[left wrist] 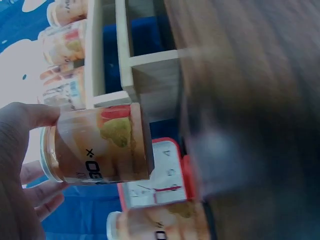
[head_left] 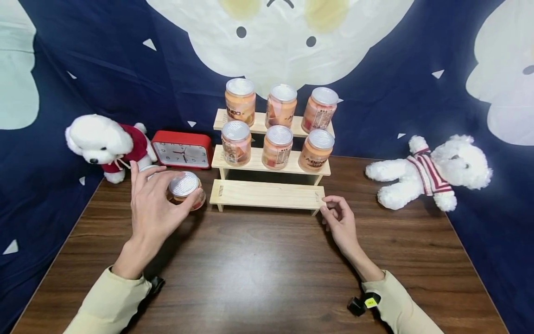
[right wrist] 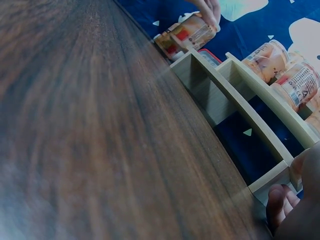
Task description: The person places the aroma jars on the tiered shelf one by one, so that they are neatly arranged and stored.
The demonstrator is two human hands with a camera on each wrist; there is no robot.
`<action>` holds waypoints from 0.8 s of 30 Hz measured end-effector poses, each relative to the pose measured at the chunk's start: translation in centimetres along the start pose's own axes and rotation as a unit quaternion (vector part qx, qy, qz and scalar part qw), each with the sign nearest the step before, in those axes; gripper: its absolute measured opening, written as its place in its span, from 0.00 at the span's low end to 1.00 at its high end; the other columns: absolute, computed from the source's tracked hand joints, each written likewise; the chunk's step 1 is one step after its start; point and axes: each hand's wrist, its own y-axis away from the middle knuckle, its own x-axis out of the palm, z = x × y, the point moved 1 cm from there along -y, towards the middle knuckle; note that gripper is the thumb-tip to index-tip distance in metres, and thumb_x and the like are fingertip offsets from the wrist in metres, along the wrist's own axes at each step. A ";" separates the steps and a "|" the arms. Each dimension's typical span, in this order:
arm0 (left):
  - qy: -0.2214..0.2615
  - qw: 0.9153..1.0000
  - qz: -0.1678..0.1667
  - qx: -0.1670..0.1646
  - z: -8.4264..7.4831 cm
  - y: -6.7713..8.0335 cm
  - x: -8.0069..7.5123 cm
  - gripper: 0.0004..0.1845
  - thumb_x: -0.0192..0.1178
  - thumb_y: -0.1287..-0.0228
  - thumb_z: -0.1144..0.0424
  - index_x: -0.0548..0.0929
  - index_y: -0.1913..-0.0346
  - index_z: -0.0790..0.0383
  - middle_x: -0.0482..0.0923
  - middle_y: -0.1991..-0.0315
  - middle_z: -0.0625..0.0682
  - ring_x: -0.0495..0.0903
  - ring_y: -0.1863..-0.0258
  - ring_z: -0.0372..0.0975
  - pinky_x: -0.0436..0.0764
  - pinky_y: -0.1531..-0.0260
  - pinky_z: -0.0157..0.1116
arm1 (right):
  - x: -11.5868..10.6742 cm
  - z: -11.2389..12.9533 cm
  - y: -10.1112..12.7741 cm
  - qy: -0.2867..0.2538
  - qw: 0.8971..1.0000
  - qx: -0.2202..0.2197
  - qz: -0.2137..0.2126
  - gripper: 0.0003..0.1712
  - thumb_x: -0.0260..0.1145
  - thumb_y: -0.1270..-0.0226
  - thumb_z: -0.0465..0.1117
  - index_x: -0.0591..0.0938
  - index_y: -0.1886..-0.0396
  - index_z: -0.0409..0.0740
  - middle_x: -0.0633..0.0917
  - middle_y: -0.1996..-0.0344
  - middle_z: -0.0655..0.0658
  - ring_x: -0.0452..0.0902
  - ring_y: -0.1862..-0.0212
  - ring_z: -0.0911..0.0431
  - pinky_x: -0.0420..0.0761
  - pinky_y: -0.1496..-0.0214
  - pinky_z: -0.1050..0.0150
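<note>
My left hand (head_left: 152, 197) grips a jar of fruit (head_left: 185, 185) with a silvery lid between thumb and fingers. In the left wrist view this jar (left wrist: 100, 145) appears raised off the table. Another such jar (left wrist: 160, 222) stands behind it, mostly covered by the hand in the head view. The lowest wooden shelf (head_left: 269, 194) holds nothing and lies to the right of the gripped jar. My right hand (head_left: 341, 225) holds that shelf's right end, thumb and fingers about the edge; the right wrist view shows its fingertips (right wrist: 281, 200) by the end leg.
Two higher wooden shelves (head_left: 271, 166) behind carry several similar jars (head_left: 277, 147). A red alarm clock (head_left: 182, 149) and a white plush dog (head_left: 102, 141) stand at the left. Another plush dog (head_left: 434, 171) in a striped top lies at the right. A blue cloth (head_left: 125, 69) hangs behind.
</note>
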 end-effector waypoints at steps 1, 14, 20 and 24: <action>0.001 1.000 0.000 0.002 -0.2 -0.1 -0.1 0.30 0.78 0.43 0.46 0.89 0.53 0.73 0.90 0.59 0.68 0.79 0.43 0.63 0.45 0.10 0.60 | 0.0 0.0 0.0 0.001 1.000 -0.001 -0.002 0.13 0.65 0.20 0.24 0.78 0.42 0.24 0.84 0.65 0.50 0.76 0.76 0.60 0.75 0.82 0.73; 0.050 0.999 0.011 -0.004 -4.3 -0.2 -0.3 0.28 0.83 0.50 0.47 0.91 0.56 0.68 0.90 0.63 0.63 0.80 0.48 0.59 0.61 0.13 0.58 | 0.0 -0.1 0.0 0.006 1.000 0.000 0.001 0.13 0.65 0.20 0.24 0.78 0.41 0.24 0.84 0.65 0.50 0.76 0.76 0.61 0.75 0.82 0.72; 0.080 0.996 0.022 -0.011 -6.1 -0.6 0.4 0.25 0.86 0.54 0.49 0.92 0.57 0.63 0.92 0.60 0.57 0.80 0.48 0.57 0.78 0.32 0.51 | 0.0 -0.1 -0.2 0.008 1.000 0.001 0.005 0.14 0.66 0.20 0.24 0.79 0.40 0.25 0.84 0.65 0.50 0.76 0.76 0.60 0.75 0.82 0.72; 0.088 0.996 0.021 -0.010 -7.2 -0.9 1.3 0.24 0.86 0.54 0.49 0.93 0.56 0.59 0.93 0.58 0.55 0.81 0.48 0.55 0.80 0.51 0.50 | 0.0 0.0 0.0 0.009 1.000 0.004 0.002 0.14 0.66 0.21 0.24 0.79 0.40 0.25 0.84 0.65 0.49 0.76 0.76 0.60 0.75 0.82 0.72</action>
